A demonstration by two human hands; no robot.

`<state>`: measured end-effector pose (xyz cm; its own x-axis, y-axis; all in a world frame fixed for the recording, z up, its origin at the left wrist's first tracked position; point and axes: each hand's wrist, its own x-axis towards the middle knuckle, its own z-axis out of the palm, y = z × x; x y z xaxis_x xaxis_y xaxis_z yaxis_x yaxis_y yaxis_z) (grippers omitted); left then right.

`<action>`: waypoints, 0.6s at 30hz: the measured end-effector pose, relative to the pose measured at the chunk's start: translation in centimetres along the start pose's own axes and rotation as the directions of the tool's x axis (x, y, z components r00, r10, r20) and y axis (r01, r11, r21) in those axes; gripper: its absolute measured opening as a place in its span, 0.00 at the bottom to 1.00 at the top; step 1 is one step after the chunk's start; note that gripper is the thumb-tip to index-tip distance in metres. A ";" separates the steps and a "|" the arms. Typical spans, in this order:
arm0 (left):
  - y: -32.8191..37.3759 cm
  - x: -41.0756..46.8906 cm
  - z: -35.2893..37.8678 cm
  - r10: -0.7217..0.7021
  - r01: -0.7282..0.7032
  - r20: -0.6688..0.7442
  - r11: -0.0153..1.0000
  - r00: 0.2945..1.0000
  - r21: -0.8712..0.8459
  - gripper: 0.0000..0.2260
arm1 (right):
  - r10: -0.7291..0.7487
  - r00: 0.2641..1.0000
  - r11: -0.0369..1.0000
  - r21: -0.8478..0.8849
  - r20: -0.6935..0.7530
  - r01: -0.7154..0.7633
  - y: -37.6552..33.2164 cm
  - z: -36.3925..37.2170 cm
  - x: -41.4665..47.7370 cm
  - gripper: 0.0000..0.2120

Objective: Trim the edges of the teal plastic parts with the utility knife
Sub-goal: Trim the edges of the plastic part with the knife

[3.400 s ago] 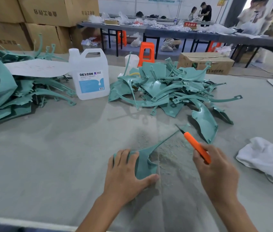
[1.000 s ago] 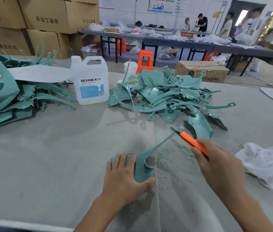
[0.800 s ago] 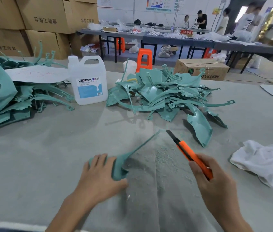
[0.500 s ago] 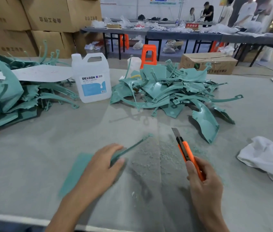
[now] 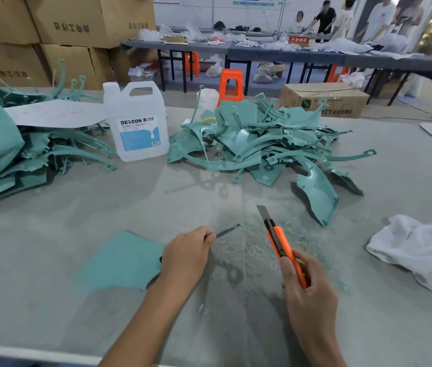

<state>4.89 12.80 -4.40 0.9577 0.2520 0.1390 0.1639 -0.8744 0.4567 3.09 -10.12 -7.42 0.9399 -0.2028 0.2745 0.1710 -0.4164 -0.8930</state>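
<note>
A teal plastic part (image 5: 119,262) lies flat on the grey table, its broad panel to the left and its thin arm pointing right. My left hand (image 5: 185,256) grips it where the panel narrows into the arm. My right hand (image 5: 307,290) holds an orange utility knife (image 5: 279,239), blade out and pointing away, a short way right of the arm's tip and clear of the part. Teal shavings (image 5: 252,234) lie scattered between both hands.
A heap of teal parts (image 5: 262,144) sits straight ahead, another heap (image 5: 11,152) at far left. A white DEXCON jug (image 5: 137,123) stands between them. A white cloth (image 5: 418,250) lies at right. Cardboard boxes and people at tables are behind.
My left hand turned the part from standing on edge to lying flat and slid it left. The knife lifted off the thin arm and drew back to the right.
</note>
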 end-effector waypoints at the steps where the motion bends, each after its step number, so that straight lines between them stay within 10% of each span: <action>1: 0.2 0.4 -0.3 0.024 -0.025 0.016 0.997 1.000 0.074 0.12 | -0.014 1.000 1.000 -0.009 0.008 0.014 0.0 0.0 0.0 0.07; 7: 1.2 2.2 -1.3 0.060 -0.106 0.178 0.959 0.982 0.263 0.08 | -0.038 0.999 0.999 -0.036 0.033 0.039 0.0 -0.1 0.0 0.07; 18: 0.6 0.3 3.3 0.129 -0.128 -0.103 0.992 0.986 0.010 0.10 | -0.093 0.994 0.979 -0.178 0.050 0.100 -1.0 0.3 -0.6 0.09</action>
<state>6.05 11.05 -6.96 0.9412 0.1788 0.2867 0.0419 -0.9038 0.4260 2.40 -9.34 -6.80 0.9335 -0.1190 0.3382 0.2092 -0.5853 -0.7834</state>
